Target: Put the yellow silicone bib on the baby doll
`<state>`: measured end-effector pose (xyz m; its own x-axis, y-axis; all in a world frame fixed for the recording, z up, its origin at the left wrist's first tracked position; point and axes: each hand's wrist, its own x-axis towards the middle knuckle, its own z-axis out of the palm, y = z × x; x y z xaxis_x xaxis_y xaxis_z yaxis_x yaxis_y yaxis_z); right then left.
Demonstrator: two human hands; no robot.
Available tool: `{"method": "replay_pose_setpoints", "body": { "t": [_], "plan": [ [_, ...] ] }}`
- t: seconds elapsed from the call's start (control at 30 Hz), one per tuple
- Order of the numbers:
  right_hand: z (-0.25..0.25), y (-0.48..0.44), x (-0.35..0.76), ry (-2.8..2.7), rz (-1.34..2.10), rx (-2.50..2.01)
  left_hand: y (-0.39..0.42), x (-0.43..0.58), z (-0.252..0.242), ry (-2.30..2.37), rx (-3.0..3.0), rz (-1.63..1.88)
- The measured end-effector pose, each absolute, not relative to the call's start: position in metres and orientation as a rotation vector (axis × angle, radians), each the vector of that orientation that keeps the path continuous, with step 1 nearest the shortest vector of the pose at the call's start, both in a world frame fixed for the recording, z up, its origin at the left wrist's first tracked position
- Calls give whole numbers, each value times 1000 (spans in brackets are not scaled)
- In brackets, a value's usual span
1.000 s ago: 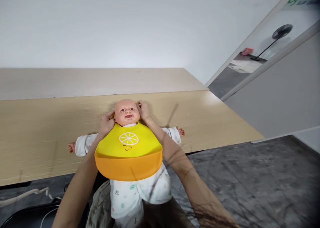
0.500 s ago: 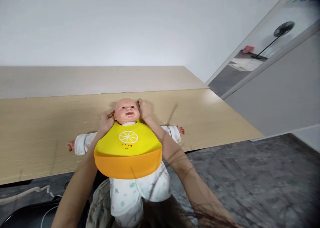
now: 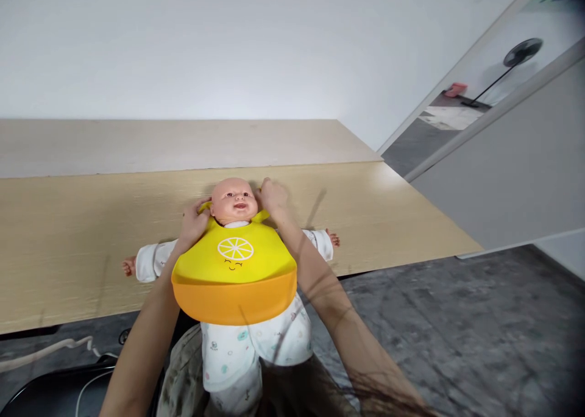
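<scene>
Your left hand (image 3: 195,223) was curled at the left strap (image 3: 205,208), just beside the head of the doll (image 3: 234,199); whether its fingers were clamped on the strap could not be told. Your right hand (image 3: 274,199) was bent inward right of the head, its fingertips close together near the right strap (image 3: 261,216), but what lay between them was hidden. The yellow bib (image 3: 234,274) was already spread over the doll's chest, its orange pocket (image 3: 235,302) on the near side, and seemed well placed. The straps looked like the unfinished part: one showed on either side of the neck, and no closed fastening was visible, though the back of the neck was hidden. The doll lay face up, arms stretched left and right on the table (image 3: 388,222), legs past the near edge.
</scene>
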<state>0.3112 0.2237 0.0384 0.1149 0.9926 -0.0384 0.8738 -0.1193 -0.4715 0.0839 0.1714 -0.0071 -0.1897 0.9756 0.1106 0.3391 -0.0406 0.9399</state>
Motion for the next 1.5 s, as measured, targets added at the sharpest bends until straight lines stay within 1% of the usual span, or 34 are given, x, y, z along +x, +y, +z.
{"method": "replay_pose_setpoints", "body": {
  "t": [0.1, 0.17, 0.3, 0.4, 0.47, 0.57, 0.7, 0.83, 0.93, 1.17, 1.3, 1.37, 1.5],
  "plan": [
    [42, 229, 323, -1777, 342, -2138, 168, 80, -5, 1617, 1336, 1271],
    [46, 230, 330, -1737, 328, -2063, 165, 78, -2, 1602, 1222, 1309],
    [61, 221, 335, -1654, 456, -1680, 157, 76, 11, 1494, 984, 1427],
    [75, 203, 331, -1619, 522, -1358, 148, 79, 23, 1374, 932, 1505],
    [84, 187, 325, -1642, 497, -1160, 140, 82, 30, 1318, 947, 1513],
    [96, 163, 313, -1757, 370, -887, 129, 84, 40, 1286, 998, 1465],
    [104, 143, 292, -2000, 289, -661, 116, 83, 59, 1216, 1178, 1340],
    [106, 137, 281, -2147, 276, -601, 103, 81, 77, 1128, 1478, 1301],
    [106, 135, 284, -2169, 354, -619, 96, 81, 83, 1109, 1618, 1247],
    [104, 130, 297, -2122, 725, -435, 89, 84, 78, 1104, 1749, 1144],
    [114, 124, 300, -2194, 696, -530, 82, 80, 84, 1077, 1698, 1106],
    [123, 124, 305, -2195, 642, -610, 76, 75, 87, 1140, 1577, 1237],
    [147, 138, 340, -2017, 519, -788, 66, 61, 77, 1344, 1254, 1680]
  ]
}}
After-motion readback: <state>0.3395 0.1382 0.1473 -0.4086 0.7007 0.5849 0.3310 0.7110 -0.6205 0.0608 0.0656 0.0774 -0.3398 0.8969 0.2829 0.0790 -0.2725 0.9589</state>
